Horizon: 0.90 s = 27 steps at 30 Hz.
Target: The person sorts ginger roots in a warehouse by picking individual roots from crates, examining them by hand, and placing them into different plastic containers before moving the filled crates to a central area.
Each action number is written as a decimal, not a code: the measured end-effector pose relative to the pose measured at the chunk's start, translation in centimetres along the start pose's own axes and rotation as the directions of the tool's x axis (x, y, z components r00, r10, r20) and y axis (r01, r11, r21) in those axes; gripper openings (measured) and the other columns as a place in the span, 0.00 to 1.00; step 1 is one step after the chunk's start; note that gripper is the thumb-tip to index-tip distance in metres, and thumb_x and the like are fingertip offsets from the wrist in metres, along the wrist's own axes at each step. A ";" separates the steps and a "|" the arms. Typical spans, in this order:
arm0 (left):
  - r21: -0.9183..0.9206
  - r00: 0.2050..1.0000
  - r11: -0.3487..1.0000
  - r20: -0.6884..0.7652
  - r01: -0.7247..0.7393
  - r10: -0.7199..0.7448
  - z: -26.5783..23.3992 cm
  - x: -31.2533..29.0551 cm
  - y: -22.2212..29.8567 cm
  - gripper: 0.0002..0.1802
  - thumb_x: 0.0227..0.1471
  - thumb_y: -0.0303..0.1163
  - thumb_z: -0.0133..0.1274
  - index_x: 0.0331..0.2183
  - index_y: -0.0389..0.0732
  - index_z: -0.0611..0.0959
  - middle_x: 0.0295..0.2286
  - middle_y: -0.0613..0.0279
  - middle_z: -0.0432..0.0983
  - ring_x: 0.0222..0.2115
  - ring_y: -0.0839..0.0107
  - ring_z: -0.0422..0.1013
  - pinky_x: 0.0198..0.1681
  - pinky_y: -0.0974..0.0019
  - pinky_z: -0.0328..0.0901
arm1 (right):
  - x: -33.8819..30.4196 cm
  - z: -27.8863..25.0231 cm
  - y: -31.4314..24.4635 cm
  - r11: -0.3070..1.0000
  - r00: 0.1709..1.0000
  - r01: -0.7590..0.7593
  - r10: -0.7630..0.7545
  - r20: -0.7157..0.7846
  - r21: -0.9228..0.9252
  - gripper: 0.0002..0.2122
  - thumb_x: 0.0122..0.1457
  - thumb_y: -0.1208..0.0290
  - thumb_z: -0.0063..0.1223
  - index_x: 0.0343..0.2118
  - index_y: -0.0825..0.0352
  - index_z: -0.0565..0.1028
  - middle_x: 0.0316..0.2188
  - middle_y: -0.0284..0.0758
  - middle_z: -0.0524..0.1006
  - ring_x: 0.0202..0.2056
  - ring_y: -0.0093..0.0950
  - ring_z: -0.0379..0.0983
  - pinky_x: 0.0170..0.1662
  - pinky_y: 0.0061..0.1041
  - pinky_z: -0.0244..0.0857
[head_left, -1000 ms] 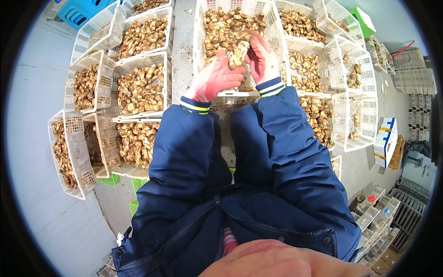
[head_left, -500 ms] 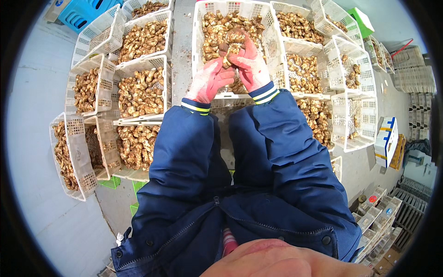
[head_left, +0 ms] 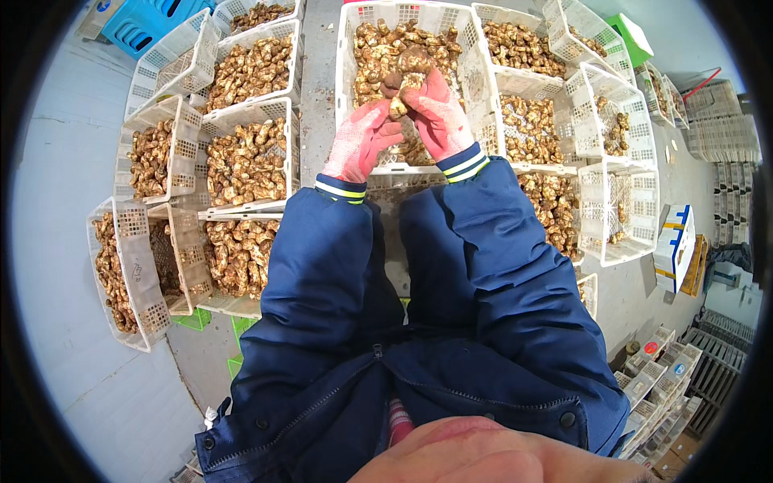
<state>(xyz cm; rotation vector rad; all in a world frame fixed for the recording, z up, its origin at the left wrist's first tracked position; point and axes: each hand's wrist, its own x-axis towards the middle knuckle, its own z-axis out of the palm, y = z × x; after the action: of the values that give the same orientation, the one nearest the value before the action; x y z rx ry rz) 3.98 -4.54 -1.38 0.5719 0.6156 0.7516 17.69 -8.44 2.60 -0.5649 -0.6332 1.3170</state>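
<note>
My left hand point(head_left: 361, 143) and my right hand point(head_left: 441, 117) wear pink and white gloves and meet above a white plastic crate point(head_left: 345, 76). Between them is a brown-capped mushroom point(head_left: 414, 79) with a pale stem. My right hand wraps its stem from the right. At the stem's lower end, the fingers and thumb of my left hand close on it from the left. A darker brown cap shows beside it, partly hidden by the fingers. Many similar mushrooms point(head_left: 382, 48) lie in the crate below.
More white crates of mushrooms stand on the left point(head_left: 245, 149) and on the right point(head_left: 531, 129), some tilted on others. A blue plastic crate point(head_left: 149, 28) is at the far left. Stacked crates point(head_left: 664, 370) and a white-blue box point(head_left: 675, 245) stand at the right.
The mushroom between my hands has turned and tipped slightly, so its pale stem end shows more. My fingers have shifted a little on it; both arms stay nearly in place.
</note>
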 end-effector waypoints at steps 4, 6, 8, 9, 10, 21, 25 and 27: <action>0.002 0.998 0.999 0.054 -0.033 0.033 -0.7 0.5 -0.3 0.16 0.53 0.34 0.45 0.43 0.36 0.69 0.31 0.62 0.69 0.31 0.67 0.71 0.37 0.65 0.68 | -0.2 0.3 -0.5 1.000 0.999 0.016 -0.016 -0.030 0.016 0.22 0.49 0.84 0.44 0.49 0.71 0.59 0.43 0.39 0.68 0.44 0.29 0.66 0.49 0.26 0.60; 0.011 0.996 0.999 0.082 -0.041 0.039 0.0 0.3 -0.5 0.17 0.53 0.34 0.45 0.44 0.36 0.69 0.34 0.61 0.69 0.33 0.67 0.70 0.38 0.65 0.67 | -0.4 0.4 -0.7 0.998 0.996 0.069 -0.069 -0.061 -0.008 0.21 0.49 0.85 0.43 0.49 0.71 0.59 0.43 0.39 0.68 0.44 0.30 0.66 0.49 0.27 0.60; 0.027 0.983 0.998 0.176 -0.063 0.057 0.5 -0.3 -0.3 0.19 0.54 0.35 0.45 0.46 0.36 0.68 0.40 0.58 0.69 0.40 0.66 0.69 0.43 0.65 0.65 | -0.5 0.6 -0.9 0.996 0.993 0.085 -0.088 -0.074 -0.038 0.22 0.49 0.85 0.43 0.50 0.71 0.59 0.43 0.39 0.68 0.45 0.29 0.66 0.50 0.27 0.59; 0.027 0.983 0.998 0.176 -0.064 0.058 0.4 -0.3 -0.4 0.19 0.54 0.35 0.45 0.46 0.36 0.68 0.40 0.58 0.69 0.40 0.66 0.69 0.43 0.65 0.65 | -0.5 0.6 -0.9 0.997 0.994 0.070 -0.073 -0.081 -0.040 0.22 0.49 0.84 0.43 0.50 0.70 0.59 0.43 0.39 0.68 0.45 0.29 0.66 0.50 0.26 0.59; 0.017 0.983 0.999 0.181 -0.044 0.040 0.5 -0.3 -0.3 0.19 0.54 0.34 0.44 0.46 0.36 0.67 0.41 0.58 0.68 0.41 0.67 0.68 0.43 0.64 0.65 | -0.4 0.7 -0.8 0.998 0.996 0.047 -0.050 -0.072 -0.051 0.23 0.49 0.83 0.44 0.51 0.70 0.58 0.44 0.39 0.68 0.45 0.29 0.65 0.50 0.26 0.59; -0.033 0.955 0.983 0.246 0.183 -0.169 1.1 -0.7 0.6 0.24 0.55 0.49 0.39 0.43 0.38 0.70 0.26 0.66 0.71 0.22 0.74 0.65 0.33 0.67 0.65 | 0.9 -2.0 0.2 0.996 0.999 0.039 -0.037 -0.031 0.086 0.26 0.57 0.53 0.43 0.54 0.64 0.58 0.42 0.38 0.69 0.42 0.29 0.67 0.43 0.26 0.62; 0.041 0.978 0.998 0.198 0.050 -0.058 2.6 -0.9 0.8 0.24 0.56 0.45 0.39 0.47 0.35 0.67 0.38 0.59 0.72 0.33 0.69 0.71 0.35 0.67 0.69 | 0.4 -3.4 0.2 0.996 0.991 -0.046 0.037 -0.125 -0.073 0.20 0.56 0.61 0.47 0.49 0.67 0.65 0.39 0.34 0.71 0.35 0.22 0.68 0.37 0.20 0.64; 0.509 0.990 0.861 0.135 -0.025 -0.051 0.8 -0.5 0.4 0.22 0.55 0.41 0.41 0.46 0.36 0.68 0.38 0.59 0.72 0.34 0.69 0.72 0.37 0.68 0.68 | 0.4 -2.9 0.5 0.883 0.986 -0.105 0.033 -0.163 -0.458 0.19 0.56 0.63 0.46 0.48 0.67 0.66 0.35 0.32 0.72 0.30 0.20 0.68 0.31 0.18 0.63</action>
<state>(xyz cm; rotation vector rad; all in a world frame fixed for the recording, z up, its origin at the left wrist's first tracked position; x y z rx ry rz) 4.10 -4.94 -0.41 1.1024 0.6859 0.5221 19.38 -8.07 0.25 -1.0800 -0.8159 1.1740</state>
